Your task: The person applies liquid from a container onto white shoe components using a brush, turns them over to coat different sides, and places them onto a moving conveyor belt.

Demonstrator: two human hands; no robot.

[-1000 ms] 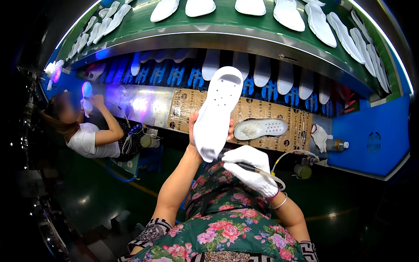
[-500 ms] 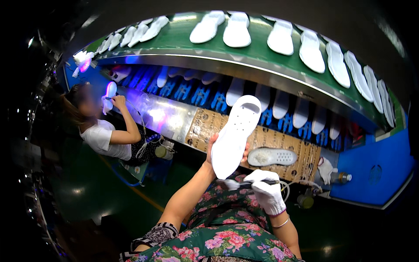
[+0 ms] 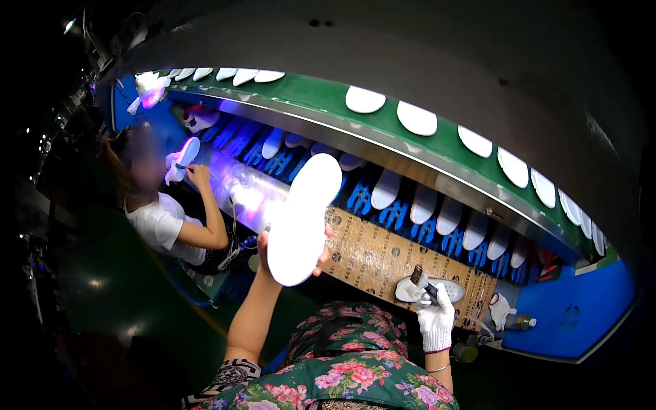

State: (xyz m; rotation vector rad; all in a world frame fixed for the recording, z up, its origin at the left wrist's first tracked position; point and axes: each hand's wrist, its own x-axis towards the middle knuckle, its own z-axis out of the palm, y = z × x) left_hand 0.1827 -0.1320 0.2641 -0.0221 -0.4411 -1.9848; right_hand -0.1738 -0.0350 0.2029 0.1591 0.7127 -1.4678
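Note:
A white shoe sole (image 3: 304, 219) stands tilted upward in front of me, its smooth face toward me. My bare left hand (image 3: 263, 254) is closed round its lower part, fingers on one edge and thumb side on the other. In a white knit glove, my right hand (image 3: 437, 320) grips a brush (image 3: 419, 277) with dark bristles. The brush is over the left end of a pale grey sole (image 3: 451, 291) lying on the cardboard-covered bench; whether the bristles touch it I cannot tell.
Brown patterned cardboard (image 3: 372, 246) covers the bench. Behind it, white soles stand by blue racks (image 3: 393, 213). Above runs a green conveyor belt (image 3: 314, 96) carrying more soles. At right lie a white glove (image 3: 501, 309) and a bottle (image 3: 525, 322). A co-worker (image 3: 164, 222) sits at left, holding a sole.
My left hand has moved left with the white sole, which now shows a smooth face without holes. My right hand has taken the brush from near my lap to the sole on the bench.

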